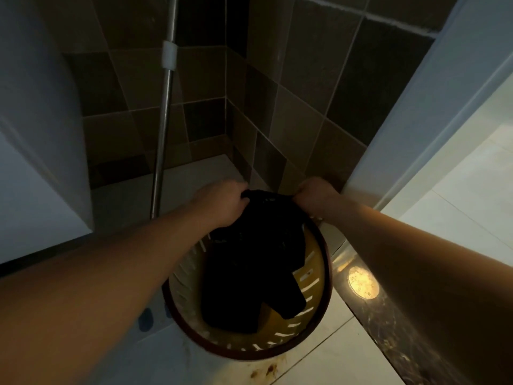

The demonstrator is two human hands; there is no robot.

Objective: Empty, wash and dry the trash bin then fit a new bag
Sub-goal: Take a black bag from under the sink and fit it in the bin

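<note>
Both hands grip the top edge of a black bag (pixel 249 262) — the left hand (pixel 224 202) and right hand (pixel 315 195) each have fingers curled round it. The bag hangs into a slotted yellow trash bin (pixel 313 290) standing on the tiled floor (pixel 319 365), beside a metal pole (pixel 163 129).

The bag (pixel 249 259) sits in the bin (pixel 319 315), a pole (pixel 163 129) behind-left.

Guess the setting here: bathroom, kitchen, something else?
Probably a bathroom or wash area at a doorway: brown tiled walls meeting in a corner, a metal mop-like pole leaning there, pale floor tiles under the slotted trash bin.
</note>
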